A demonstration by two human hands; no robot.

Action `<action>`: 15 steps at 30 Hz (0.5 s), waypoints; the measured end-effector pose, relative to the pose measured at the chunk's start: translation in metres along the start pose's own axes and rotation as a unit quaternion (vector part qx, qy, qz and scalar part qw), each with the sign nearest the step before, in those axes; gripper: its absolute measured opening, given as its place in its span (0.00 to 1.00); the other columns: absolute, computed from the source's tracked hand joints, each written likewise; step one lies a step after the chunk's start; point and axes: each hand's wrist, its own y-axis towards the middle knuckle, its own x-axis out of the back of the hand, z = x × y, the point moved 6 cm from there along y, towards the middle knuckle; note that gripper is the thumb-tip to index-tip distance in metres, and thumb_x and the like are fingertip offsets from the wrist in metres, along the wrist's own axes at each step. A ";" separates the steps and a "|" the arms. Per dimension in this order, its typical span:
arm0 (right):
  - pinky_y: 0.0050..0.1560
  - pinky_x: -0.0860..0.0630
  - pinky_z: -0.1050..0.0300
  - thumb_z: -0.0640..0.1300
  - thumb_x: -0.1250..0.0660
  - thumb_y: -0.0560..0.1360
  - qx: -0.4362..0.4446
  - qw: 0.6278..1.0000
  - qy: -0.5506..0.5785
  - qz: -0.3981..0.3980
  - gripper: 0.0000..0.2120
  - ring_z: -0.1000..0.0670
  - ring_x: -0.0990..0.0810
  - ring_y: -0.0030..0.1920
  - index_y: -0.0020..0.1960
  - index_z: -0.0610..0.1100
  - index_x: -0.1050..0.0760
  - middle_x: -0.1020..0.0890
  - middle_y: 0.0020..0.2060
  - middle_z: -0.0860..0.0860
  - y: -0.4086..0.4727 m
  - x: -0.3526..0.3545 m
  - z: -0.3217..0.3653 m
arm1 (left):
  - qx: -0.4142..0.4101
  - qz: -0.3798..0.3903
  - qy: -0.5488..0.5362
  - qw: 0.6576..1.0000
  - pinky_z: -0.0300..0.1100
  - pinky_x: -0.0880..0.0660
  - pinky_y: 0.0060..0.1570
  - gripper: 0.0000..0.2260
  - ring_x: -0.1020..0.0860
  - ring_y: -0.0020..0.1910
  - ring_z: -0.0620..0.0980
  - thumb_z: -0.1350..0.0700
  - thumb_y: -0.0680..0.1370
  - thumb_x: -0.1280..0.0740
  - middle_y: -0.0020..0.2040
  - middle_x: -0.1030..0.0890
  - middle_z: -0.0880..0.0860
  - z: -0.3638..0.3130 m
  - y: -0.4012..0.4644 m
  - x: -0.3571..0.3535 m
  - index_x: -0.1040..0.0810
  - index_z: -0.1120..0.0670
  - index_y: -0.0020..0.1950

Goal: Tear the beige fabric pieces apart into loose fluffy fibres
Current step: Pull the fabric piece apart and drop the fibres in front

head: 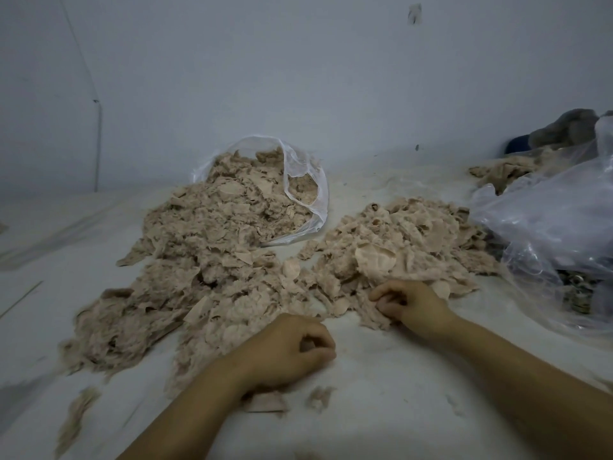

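- We see a pale wall (298,78) at the far side, with a thin cable (98,141) running down it on the left.
- At the far right lies a grey plush bundle (564,127), and just in front of it a small clump of beige scraps (504,171).
- A crumpled clear plastic sheet (550,220) covers the right edge of the white surface (398,410); something dark shows through it, too blurred for us to tell what.
- A clear plastic bag (305,180) lies on its side at the far centre, mouth towards us, with beige pieces filling it and spilling out.
- The spill runs into the left heap (185,270), a long, ragged, fluffy mass that reaches down to the near left.
- The right heap (404,247) holds flatter, rounded fabric pieces and sits between the bag and the plastic sheet.
- A few loose tufts (320,396) lie on the surface near our left wrist.
- Our left hand (288,350) rests at the near edge of the left heap, fingers curled inward; we cannot tell whether it holds anything.
- Our right hand (411,305) sits at the near edge of the right heap, its fingers curled round a tuft of beige fibre (374,318).
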 end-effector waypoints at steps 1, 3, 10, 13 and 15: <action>0.37 0.30 0.71 0.30 0.34 0.75 -0.005 0.999 0.031 0.011 0.07 0.52 0.26 0.37 0.49 0.38 0.20 0.22 0.34 0.51 0.003 -0.001 -0.003 | -0.001 -0.014 0.020 1.000 0.33 0.27 0.47 0.05 0.23 0.44 0.38 0.52 0.77 0.33 0.45 0.20 0.40 0.002 0.005 0.002 0.18 0.50 0.49; 0.37 0.30 0.69 0.33 0.32 0.75 -0.012 0.998 0.054 0.024 0.07 0.52 0.27 0.37 0.50 0.41 0.19 0.23 0.35 0.48 0.007 -0.003 -0.008 | 0.002 -0.040 0.087 0.995 0.36 0.29 0.52 0.07 0.23 0.49 0.44 0.54 0.78 0.35 0.50 0.20 0.47 0.007 0.019 0.006 0.19 0.53 0.52; 0.42 0.30 0.69 0.42 0.32 0.76 -0.022 0.998 -0.053 0.006 0.11 0.54 0.25 0.43 0.58 0.43 0.24 0.22 0.43 0.51 0.025 -0.003 -0.010 | 0.207 0.014 0.282 0.937 0.48 0.41 0.70 0.22 0.39 0.72 0.53 0.48 0.81 0.43 0.74 0.38 0.53 0.068 0.054 0.015 0.37 0.53 0.73; 0.46 0.29 0.60 0.46 0.40 0.79 -0.018 0.963 -0.265 0.032 0.11 0.47 0.22 0.51 0.57 0.44 0.22 0.19 0.51 0.47 0.025 -0.006 0.007 | 0.293 -0.027 0.302 0.907 0.46 0.32 0.63 0.21 0.32 0.67 0.56 0.43 0.80 0.45 0.69 0.31 0.57 0.085 0.044 0.016 0.28 0.56 0.65; 0.42 0.30 0.60 0.50 0.41 0.79 0.018 0.928 -0.372 0.027 0.12 0.45 0.20 0.51 0.53 0.47 0.20 0.18 0.50 0.47 0.021 -0.017 0.030 | 0.313 -0.082 0.337 0.884 0.47 0.31 0.59 0.20 0.30 0.63 0.56 0.42 0.79 0.44 0.64 0.28 0.57 0.087 0.037 0.020 0.24 0.56 0.59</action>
